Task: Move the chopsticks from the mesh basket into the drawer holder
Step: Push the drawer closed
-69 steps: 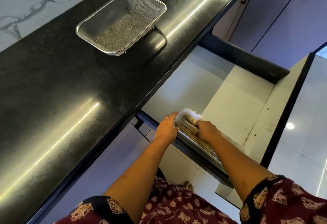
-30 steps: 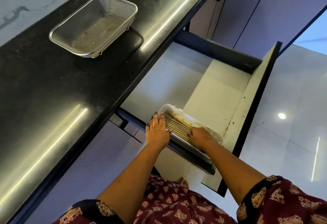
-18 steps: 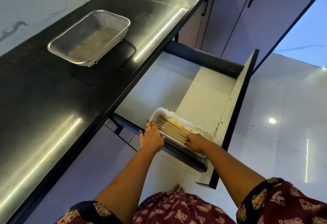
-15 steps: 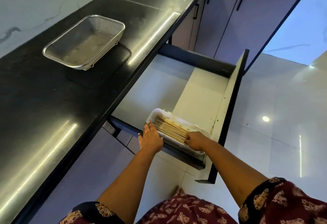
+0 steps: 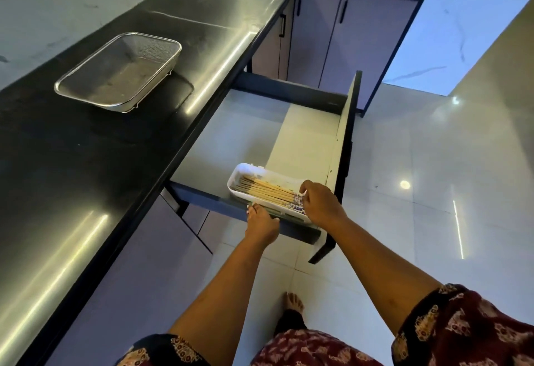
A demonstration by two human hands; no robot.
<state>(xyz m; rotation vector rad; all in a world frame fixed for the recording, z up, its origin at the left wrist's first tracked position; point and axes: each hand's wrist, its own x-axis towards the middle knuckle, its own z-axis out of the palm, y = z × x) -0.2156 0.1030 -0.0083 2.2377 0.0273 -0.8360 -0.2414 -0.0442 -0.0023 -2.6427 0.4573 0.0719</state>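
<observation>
The right hand (image 5: 320,206) rests with curled fingers on the near end of the holder, its fingertips at the patterned ends of the chopsticks; whether it pinches any of them cannot be told. The left hand (image 5: 261,225) lies palm down, fingers loosely bent, over the near side wall of the drawer just beside the holder's long edge; whether it touches the holder or closes on anything cannot be told.

The black countertop (image 5: 95,148) runs along the left side, glossy, with streaks of reflected light. On it, well apart from the hands, stands the mesh basket (image 5: 118,72), a rectangular metal sieve with nothing visible in it.

Below the counter edge the drawer (image 5: 251,128) stands pulled out, pale inside with dark walls. The white holder (image 5: 248,170) sits in its near corner, close to the drawer front. The chopsticks (image 5: 267,190) lie in the holder side by side in a flat bundle, lengthwise, pale wood with blue-patterned ends toward the right hand.

A bare foot (image 5: 294,303) shows on the tiled floor (image 5: 433,192) below.
</observation>
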